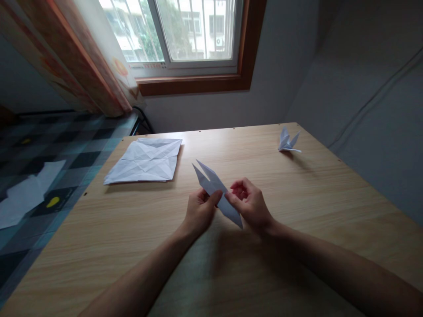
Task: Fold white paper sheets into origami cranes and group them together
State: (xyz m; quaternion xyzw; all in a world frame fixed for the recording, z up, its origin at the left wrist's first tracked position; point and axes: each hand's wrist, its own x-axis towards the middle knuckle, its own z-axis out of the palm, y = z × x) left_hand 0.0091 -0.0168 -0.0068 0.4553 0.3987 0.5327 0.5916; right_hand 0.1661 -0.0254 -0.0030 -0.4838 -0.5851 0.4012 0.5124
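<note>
Paper [215,183], folded slim, looks light and easily creased; its middle edges suit gentle pinching, where left hand [201,208] and right hand [250,201] grip it.

The paper [227,210] is partly covered by both thumbs [216,197], its underside out of sight, and it hides some fingertips of the left grip [202,210]. How the curled fingers of the right grip [253,202] meet it is unclear. Frame edges cut off both arms [142,273], the near part of the counter [145,215], the bed [87,159], its sheets [26,194], the window [205,67] and the curtain [62,39]. The stack's [145,160] layers are too indistinct to count, the figure's [284,141] folds too small.
</note>
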